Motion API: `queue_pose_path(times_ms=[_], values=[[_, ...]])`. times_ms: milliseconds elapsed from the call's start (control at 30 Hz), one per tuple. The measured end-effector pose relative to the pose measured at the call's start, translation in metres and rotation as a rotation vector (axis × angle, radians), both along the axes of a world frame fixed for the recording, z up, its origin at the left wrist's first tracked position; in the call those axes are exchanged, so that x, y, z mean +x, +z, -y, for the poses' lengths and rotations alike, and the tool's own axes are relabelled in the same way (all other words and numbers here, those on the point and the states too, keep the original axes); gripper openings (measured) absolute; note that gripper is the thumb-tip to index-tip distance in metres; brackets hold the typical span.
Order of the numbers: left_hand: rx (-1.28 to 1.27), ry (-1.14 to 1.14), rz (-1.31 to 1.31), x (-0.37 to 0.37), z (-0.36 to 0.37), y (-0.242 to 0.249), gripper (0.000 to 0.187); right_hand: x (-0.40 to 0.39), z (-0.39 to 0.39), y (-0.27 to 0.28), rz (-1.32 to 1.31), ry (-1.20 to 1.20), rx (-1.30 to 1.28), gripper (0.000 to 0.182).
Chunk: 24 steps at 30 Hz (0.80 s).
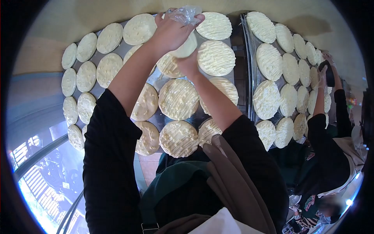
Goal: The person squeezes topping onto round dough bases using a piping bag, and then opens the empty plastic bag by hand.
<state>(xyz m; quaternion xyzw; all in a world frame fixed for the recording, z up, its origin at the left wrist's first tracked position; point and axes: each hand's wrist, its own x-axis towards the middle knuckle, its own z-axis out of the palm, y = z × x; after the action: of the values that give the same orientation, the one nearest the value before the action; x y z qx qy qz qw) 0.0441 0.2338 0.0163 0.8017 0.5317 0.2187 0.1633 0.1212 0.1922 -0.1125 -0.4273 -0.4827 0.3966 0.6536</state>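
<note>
My left hand (173,32) reaches over the far edge of the tray, fingers curled around crumpled clear plastic (186,15). Just below it, my right hand (187,65) grips the lower edge of a smooth, pale, rounded thing (187,46); its fingers are mostly hidden. That rounded thing overlaps a flat round dough piece (169,65) with creamy topping. To the right of my hands, two more dough rounds (216,57) carry ridged pale stripes. Nearer to me, another striped round (178,99) lies on the metal tray (159,80).
A second tray (249,72) of topped rounds stands at right, past a narrow dark gap (238,66). There a co-worker's hands (324,74) hold a dark container (329,74). A wall runs along the far side. More people appear at lower right.
</note>
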Motion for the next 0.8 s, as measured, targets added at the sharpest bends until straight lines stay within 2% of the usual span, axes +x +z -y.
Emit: queue_pose_path(times_ms=[67,167,267,333,467,600,700,800], values=[[-0.012,-0.016,0.012,-0.002,0.001,-0.001,0.045,-0.011,0.012,-0.005,0.048,-0.103,-0.056,0.023],[0.022,-0.024,0.066,-0.003,0.002,0.001,0.046,0.019,-0.012,0.004,0.059,0.008,-0.105,0.024],[0.029,-0.020,0.046,0.001,0.002,0.006,0.046,0.038,-0.034,0.000,0.083,0.005,-0.056,0.026],[0.086,-0.014,0.073,0.005,0.003,0.001,0.047,0.028,-0.018,0.001,0.054,0.016,-0.047,0.027],[0.016,-0.076,0.015,-0.001,0.004,-0.001,0.047,-0.004,0.021,0.005,0.016,-0.048,0.002,0.030],[-0.001,-0.079,0.048,0.000,0.006,0.003,0.045,0.029,-0.003,0.008,0.166,0.015,-0.107,0.028],[0.030,-0.085,0.068,0.005,0.007,0.006,0.046,0.043,-0.020,0.003,0.056,0.012,-0.036,0.027],[0.038,-0.097,0.050,0.008,0.005,0.000,0.045,0.026,-0.002,-0.009,0.094,-0.022,-0.073,0.032]])
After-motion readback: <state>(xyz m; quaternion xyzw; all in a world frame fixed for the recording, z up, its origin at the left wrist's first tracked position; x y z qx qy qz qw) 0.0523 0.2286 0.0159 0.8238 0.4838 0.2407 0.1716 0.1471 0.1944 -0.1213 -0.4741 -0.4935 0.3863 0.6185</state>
